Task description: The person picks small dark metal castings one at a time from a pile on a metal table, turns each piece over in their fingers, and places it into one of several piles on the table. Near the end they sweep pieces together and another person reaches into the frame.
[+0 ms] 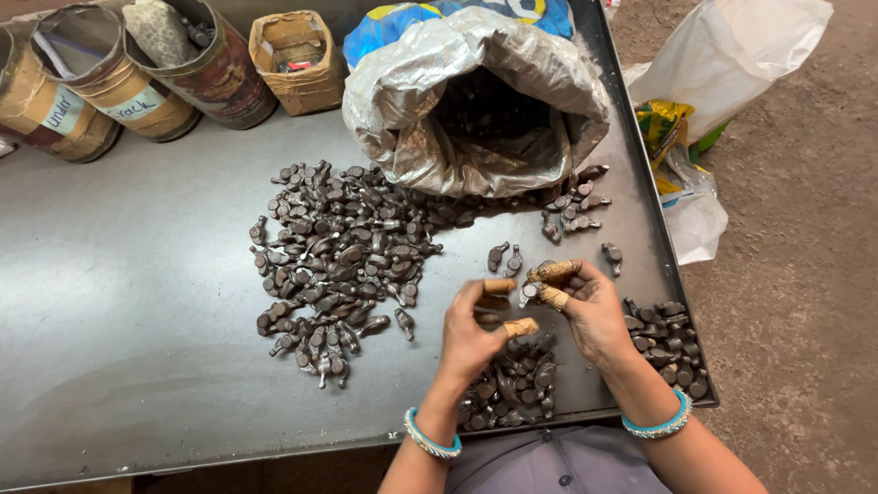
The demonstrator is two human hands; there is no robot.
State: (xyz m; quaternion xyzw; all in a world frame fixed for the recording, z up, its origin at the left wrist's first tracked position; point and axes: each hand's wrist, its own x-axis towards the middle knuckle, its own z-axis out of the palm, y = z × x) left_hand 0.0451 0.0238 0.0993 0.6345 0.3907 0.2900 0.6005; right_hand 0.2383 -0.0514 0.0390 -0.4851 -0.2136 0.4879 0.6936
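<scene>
While your right hand (593, 306) pinched one small metal part (529, 292) in taped fingers (554, 271), left hand (471, 331) half-curled, empty, near the surface (119, 302) front edge: part likely rigid, dense, slick; grip its stem.

We wear a turquoise beaded bangle with a pale edge on each bare forearm, one at the left hand (468, 337) and its match at the right hand (596, 316). Tan, worn tape wraps several of our fingers (521, 327), thumbs included, like small sleeves. At the bottom edge shows a grey-lilac buttoned shirt (558, 462) with dark buttons.
</scene>
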